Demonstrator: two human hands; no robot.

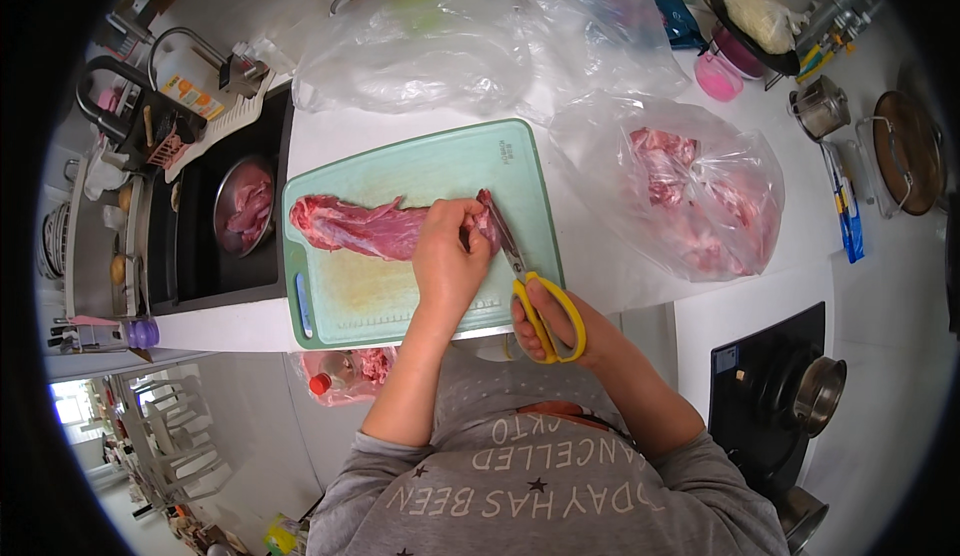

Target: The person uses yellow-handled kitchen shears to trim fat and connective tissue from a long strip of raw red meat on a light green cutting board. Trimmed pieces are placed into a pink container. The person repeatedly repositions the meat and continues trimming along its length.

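A long piece of raw red meat (360, 227) lies across a light green cutting board (420, 158). My left hand (454, 252) pinches the meat near its right end, with thumb and fingertips together. In my right hand (551, 319) are yellow-handled scissors (549, 323), whose blades point up and left at the meat's right end, close beside my left fingertips. Whether the blades are parted or closed on the meat is hard to tell. Part of the meat is hidden behind my left hand.
Right of the board sits a clear plastic bag of raw meat (705, 203). A metal bowl of meat (246, 207) stands in the dark sink (202, 274) at left. Large plastic bags (412, 53) lie behind the board. A black cooktop (757, 398) is at lower right.
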